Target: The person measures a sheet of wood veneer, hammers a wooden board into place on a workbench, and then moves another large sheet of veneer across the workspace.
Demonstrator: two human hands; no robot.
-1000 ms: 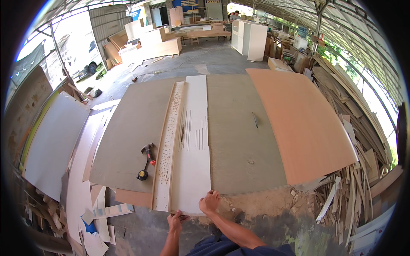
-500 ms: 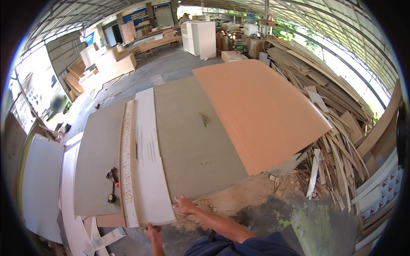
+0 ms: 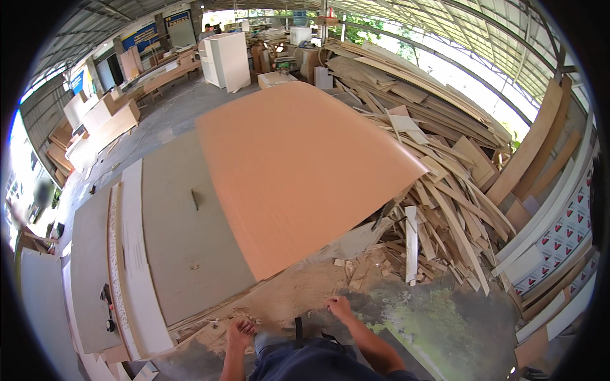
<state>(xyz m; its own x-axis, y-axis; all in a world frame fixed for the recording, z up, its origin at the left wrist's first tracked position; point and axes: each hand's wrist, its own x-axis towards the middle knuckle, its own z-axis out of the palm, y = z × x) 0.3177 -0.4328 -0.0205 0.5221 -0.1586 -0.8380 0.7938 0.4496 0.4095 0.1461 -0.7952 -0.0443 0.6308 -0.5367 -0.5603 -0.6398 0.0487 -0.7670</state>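
Note:
My left hand (image 3: 240, 331) hovers over the dusty strip of floor before the stacked sheets, fingers curled in and nothing visible in them. To its right, my right hand (image 3: 338, 307) is also loosely closed, apart from any board. Nearest to both is a large orange-brown sheet (image 3: 305, 171), lying on a grey-brown panel (image 3: 181, 216) with its right side overhanging toward a scrap heap. Left of it on the same panel lie a long white board (image 3: 143, 254) and a narrow wooden strip (image 3: 115, 254). A thin dark tool (image 3: 194, 199) rests between white board and orange sheet.
Scrap wood strips (image 3: 445, 222) are heaped on the right, with stacked planks (image 3: 406, 89) behind. A tape measure (image 3: 110, 325) lies at the panel's left near corner. Farther back stands a white cabinet (image 3: 225, 60). Dark, green-stained floor (image 3: 413, 317) spreads at the near right.
Both hands have come off the white board and moved right, fingers now curled. The view has turned right, bringing the orange sheet to the middle.

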